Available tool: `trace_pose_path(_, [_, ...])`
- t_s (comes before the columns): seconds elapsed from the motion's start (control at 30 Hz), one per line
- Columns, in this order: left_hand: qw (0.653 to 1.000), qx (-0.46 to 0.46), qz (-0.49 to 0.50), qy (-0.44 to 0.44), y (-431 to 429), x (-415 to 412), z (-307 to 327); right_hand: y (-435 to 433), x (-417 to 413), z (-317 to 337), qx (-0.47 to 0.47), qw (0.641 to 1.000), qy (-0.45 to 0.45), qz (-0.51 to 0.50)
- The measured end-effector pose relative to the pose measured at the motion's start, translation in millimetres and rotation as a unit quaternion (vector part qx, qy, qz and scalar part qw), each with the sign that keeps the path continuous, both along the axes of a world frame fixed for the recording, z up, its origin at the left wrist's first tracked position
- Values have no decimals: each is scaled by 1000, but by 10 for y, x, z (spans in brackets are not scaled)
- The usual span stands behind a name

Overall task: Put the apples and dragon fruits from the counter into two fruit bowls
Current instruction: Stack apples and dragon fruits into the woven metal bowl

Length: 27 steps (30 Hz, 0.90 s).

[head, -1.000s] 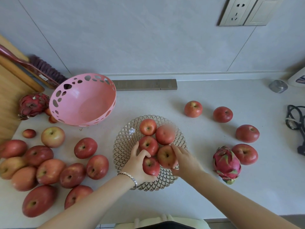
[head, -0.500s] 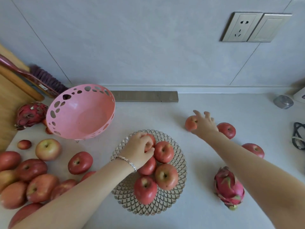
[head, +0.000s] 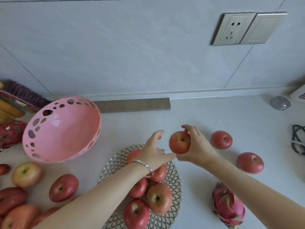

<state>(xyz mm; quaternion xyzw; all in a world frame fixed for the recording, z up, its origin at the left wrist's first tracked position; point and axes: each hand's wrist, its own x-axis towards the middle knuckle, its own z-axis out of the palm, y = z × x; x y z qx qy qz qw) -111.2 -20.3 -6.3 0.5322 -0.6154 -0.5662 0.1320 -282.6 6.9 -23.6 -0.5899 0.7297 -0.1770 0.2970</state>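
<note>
My right hand (head: 196, 146) holds a red apple (head: 179, 142) just above the counter, beyond the far rim of the clear lattice bowl (head: 175, 179). That bowl carries several apples (head: 158, 197). My left hand (head: 153, 151) hovers over the bowl's far side, fingers spread, holding nothing, close to the held apple. The pink perforated bowl (head: 62, 129) stands empty at the left. A dragon fruit (head: 228, 206) lies right of the clear bowl; another dragon fruit (head: 9, 133) lies behind the pink bowl. Two loose apples (head: 221, 139) (head: 250, 162) sit at the right.
Many apples (head: 63, 187) crowd the counter's left front. A wooden strip (head: 132, 104) lies along the wall. A brush (head: 24, 95) and a wooden board are at far left. A small metal lid (head: 280, 103) and a black cable (head: 297, 139) sit at the right.
My right hand has picked the apple off the counter and brought it toward the clear bowl. My left hand has let go of the apples in the bowl and opened toward it.
</note>
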Motion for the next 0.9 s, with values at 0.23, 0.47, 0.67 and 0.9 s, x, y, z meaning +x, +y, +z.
trace_pose_path(0.23, [971,187,70,133,178,-240,36,304,65,255,-45,974,83,207])
trace_pose_path(0.47, [997,41,58,23,129,104,11,-90,-761,-170,164,942,281,-80])
trace_pose_path(0.67, [977,129,141,98,223,493,-18,-58,-904,-493,178,949,229,-125])
trace_pose_path(0.9, [996,4,83,-44,520,1155,-79,120,-486,-165,70,987,46,-134])
